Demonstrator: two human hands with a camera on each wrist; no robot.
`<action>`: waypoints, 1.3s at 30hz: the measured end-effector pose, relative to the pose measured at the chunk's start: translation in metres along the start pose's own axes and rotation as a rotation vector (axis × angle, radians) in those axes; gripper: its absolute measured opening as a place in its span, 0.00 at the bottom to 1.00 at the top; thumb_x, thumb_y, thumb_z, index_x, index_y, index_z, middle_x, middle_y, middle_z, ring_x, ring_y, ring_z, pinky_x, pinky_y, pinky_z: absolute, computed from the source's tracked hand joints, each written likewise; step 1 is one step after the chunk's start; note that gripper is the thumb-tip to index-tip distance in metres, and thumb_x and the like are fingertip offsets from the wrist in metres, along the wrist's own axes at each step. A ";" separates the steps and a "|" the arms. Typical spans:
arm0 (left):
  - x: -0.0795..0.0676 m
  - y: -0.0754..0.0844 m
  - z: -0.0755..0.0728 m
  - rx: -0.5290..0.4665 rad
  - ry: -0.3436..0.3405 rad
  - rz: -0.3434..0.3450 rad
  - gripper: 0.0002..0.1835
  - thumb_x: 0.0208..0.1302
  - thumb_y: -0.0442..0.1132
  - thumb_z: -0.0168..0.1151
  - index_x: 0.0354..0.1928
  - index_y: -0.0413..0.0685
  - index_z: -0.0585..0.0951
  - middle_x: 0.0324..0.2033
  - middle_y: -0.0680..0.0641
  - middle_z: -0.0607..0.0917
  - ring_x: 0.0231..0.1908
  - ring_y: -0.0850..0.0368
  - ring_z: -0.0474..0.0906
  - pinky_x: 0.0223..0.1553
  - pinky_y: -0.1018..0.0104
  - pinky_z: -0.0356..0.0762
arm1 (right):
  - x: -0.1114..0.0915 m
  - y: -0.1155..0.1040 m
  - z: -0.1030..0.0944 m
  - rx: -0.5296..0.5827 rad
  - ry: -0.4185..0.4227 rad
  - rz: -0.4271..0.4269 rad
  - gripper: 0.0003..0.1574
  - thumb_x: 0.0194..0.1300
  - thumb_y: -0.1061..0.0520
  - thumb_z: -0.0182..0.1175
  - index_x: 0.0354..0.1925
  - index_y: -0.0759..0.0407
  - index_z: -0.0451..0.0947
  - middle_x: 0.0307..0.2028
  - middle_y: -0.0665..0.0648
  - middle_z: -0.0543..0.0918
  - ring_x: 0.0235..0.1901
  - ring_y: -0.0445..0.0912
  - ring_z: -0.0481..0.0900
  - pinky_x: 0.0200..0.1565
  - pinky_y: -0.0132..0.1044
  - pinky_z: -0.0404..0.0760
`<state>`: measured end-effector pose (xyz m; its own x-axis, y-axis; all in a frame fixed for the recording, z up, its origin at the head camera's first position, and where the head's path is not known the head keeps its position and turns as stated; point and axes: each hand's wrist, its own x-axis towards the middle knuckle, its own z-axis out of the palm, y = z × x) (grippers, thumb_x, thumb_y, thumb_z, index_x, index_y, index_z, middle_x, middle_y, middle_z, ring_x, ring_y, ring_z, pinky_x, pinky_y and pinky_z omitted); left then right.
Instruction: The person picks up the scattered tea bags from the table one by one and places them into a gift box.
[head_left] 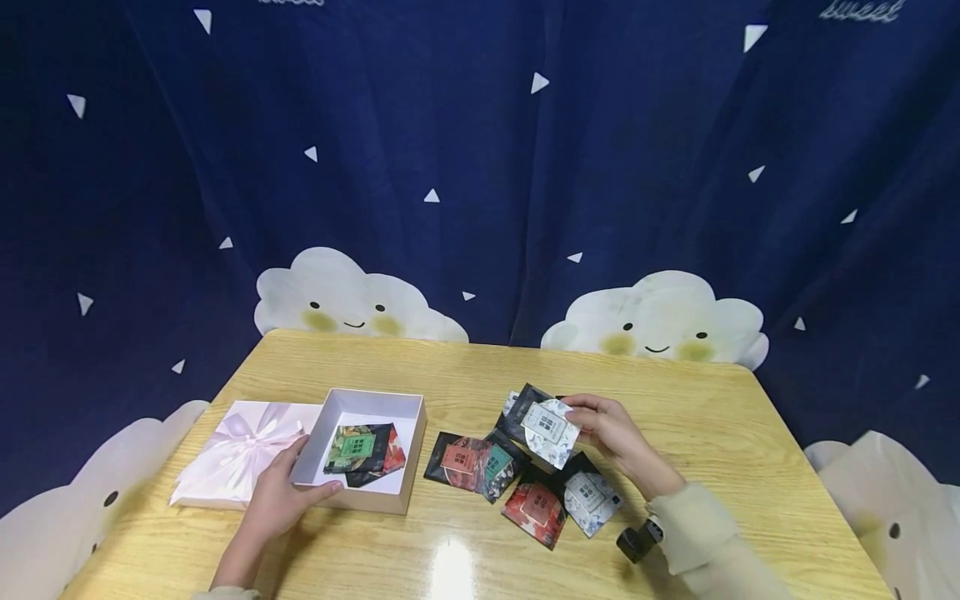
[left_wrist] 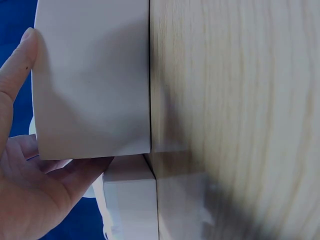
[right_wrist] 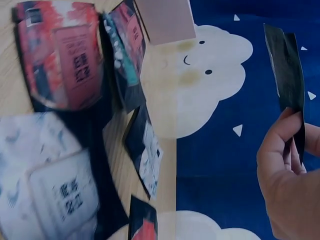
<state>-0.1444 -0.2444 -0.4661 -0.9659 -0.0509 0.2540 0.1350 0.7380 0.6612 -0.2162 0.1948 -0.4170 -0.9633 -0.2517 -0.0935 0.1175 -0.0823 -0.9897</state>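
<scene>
My left hand (head_left: 279,493) grips the near left corner of a white box (head_left: 375,498), thumb on the front rim and fingers along the left wall. Inside the box lie a green-labelled sachet (head_left: 358,448) and a red-patterned one (head_left: 394,455), overlapping. My right hand (head_left: 611,435) pinches a black sachet with a white floral label (head_left: 547,425) by its edge, raised above other sachets. Below it on the table are a red sachet (head_left: 536,508) and a white-patterned sachet (head_left: 592,496). To their left, a pink-labelled sachet (head_left: 456,460) overlaps a teal-labelled one (head_left: 498,468).
Left of the box lies a pale pink gift box lid (head_left: 217,467) with a ribbon bow (head_left: 255,437). A small black device (head_left: 637,542) is beside the right sleeve. Behind the wooden table (head_left: 675,408) hangs a dark blue curtain (head_left: 465,242) with clouds.
</scene>
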 end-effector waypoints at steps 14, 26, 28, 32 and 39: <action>0.002 -0.003 0.000 -0.024 -0.025 -0.014 0.48 0.39 0.45 0.75 0.59 0.25 0.62 0.57 0.23 0.63 0.53 0.27 0.64 0.51 0.38 0.64 | 0.027 -0.003 0.037 0.091 0.023 0.025 0.19 0.60 0.70 0.50 0.50 0.78 0.65 0.32 0.52 0.79 0.29 0.40 0.79 0.29 0.29 0.78; 0.002 -0.003 0.001 -0.017 -0.029 -0.019 0.48 0.39 0.45 0.75 0.59 0.25 0.62 0.57 0.23 0.63 0.53 0.28 0.64 0.51 0.38 0.64 | 0.047 -0.001 0.066 0.115 0.037 0.030 0.21 0.59 0.72 0.49 0.52 0.79 0.64 0.31 0.53 0.78 0.28 0.41 0.79 0.28 0.30 0.79; 0.002 -0.003 0.000 -0.016 -0.029 -0.023 0.48 0.39 0.45 0.75 0.59 0.25 0.62 0.57 0.23 0.63 0.53 0.28 0.64 0.51 0.38 0.64 | 0.050 -0.001 0.072 0.118 0.040 0.033 0.21 0.59 0.72 0.50 0.52 0.79 0.65 0.32 0.54 0.78 0.28 0.41 0.79 0.28 0.30 0.79; 0.002 -0.002 -0.001 -0.016 -0.032 -0.035 0.49 0.40 0.45 0.75 0.60 0.25 0.62 0.57 0.23 0.63 0.54 0.28 0.63 0.52 0.38 0.63 | 0.057 -0.001 0.086 0.144 0.042 0.029 0.19 0.59 0.72 0.51 0.50 0.77 0.68 0.32 0.55 0.78 0.27 0.41 0.79 0.27 0.30 0.78; 0.002 -0.002 0.000 -0.026 -0.034 -0.033 0.48 0.40 0.45 0.75 0.60 0.25 0.62 0.58 0.23 0.62 0.54 0.27 0.63 0.52 0.38 0.63 | 0.067 0.002 0.111 0.159 0.042 0.033 0.18 0.58 0.71 0.51 0.49 0.76 0.69 0.33 0.56 0.78 0.28 0.41 0.79 0.27 0.29 0.78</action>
<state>-0.1461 -0.2460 -0.4665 -0.9767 -0.0513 0.2082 0.1087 0.7184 0.6871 -0.2542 0.0705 -0.4133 -0.9671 -0.2167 -0.1334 0.1828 -0.2271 -0.9566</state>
